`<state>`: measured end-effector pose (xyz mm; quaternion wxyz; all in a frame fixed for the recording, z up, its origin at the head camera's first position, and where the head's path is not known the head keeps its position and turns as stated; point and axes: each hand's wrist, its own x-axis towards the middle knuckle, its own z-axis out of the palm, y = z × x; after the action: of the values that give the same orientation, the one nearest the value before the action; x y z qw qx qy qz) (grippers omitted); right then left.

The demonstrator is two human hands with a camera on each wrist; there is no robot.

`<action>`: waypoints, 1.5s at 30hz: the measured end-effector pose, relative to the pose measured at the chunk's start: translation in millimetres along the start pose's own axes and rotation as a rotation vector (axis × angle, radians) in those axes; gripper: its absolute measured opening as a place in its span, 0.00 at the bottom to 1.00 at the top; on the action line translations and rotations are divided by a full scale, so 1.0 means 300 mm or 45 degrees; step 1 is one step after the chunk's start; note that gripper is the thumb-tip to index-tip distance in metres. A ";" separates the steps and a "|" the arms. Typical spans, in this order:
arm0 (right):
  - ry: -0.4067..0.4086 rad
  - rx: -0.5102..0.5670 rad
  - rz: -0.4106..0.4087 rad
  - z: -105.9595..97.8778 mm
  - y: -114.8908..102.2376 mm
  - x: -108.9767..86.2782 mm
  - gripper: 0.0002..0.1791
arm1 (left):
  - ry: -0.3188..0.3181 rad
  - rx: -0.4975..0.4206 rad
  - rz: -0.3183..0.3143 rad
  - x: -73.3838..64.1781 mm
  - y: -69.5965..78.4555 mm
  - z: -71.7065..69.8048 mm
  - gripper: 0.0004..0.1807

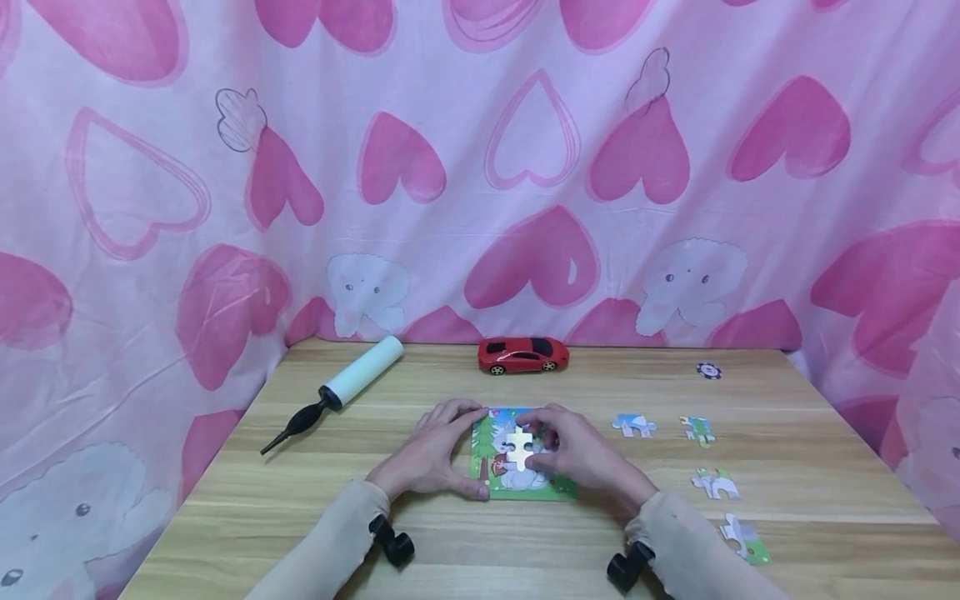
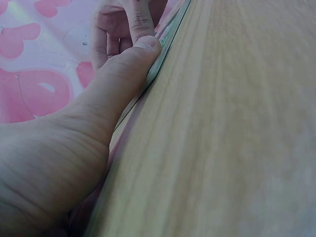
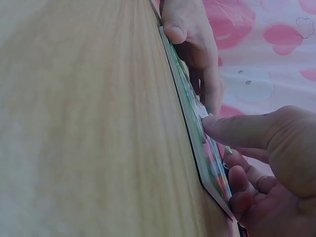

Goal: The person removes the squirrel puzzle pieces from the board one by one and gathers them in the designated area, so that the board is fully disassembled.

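A jigsaw puzzle [image 1: 495, 490] with a cartoon picture lies flat in its frame at the table's middle. A pale, piece-shaped gap [image 1: 519, 450] shows near its centre. My left hand [image 1: 431, 454] spans the puzzle's left side, its thumb at the near corner and its extended fingers at the far corner. Over the right half, my right hand [image 1: 581, 450] has its thumb low and its fingers curled. In the right wrist view, a small pale edge of a puzzle piece [image 3: 228, 149] shows at its fingertips, pinched between thumb and fingers; the rest is hidden.
Loose puzzle pieces lie to the right, among them a blue one [image 1: 634, 425] and one with a green corner [image 1: 744, 540]. Farther back are a red toy car [image 1: 522, 356] and a round chip [image 1: 708, 371]. A hand pump [image 1: 341, 387] lies at the left. A heart-patterned curtain [image 1: 532, 258] hangs behind.
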<state>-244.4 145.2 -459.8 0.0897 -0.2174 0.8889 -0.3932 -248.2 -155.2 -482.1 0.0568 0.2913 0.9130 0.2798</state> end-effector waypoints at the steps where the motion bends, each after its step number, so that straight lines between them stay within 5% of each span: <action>1: 0.004 -0.005 -0.002 0.000 -0.001 0.001 0.32 | 0.000 0.000 0.000 0.000 0.000 0.000 0.69; 26: 0.089 0.041 0.093 -0.045 -0.017 -0.013 0.31 | 0.003 0.024 0.010 -0.001 -0.006 0.001 0.70; 37: 0.118 -0.020 -0.118 -0.156 -0.013 -0.039 0.32 | 0.006 0.024 0.008 0.000 -0.005 0.010 0.69; 45: 0.177 -0.051 -0.159 -0.250 -0.013 -0.065 0.32 | 0.001 0.027 -0.005 0.000 -0.007 0.009 0.69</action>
<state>-250.6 201.4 -406.6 -0.0013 -0.2463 0.8855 -0.3941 -248.5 -155.4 -485.4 0.0539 0.2900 0.9165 0.2701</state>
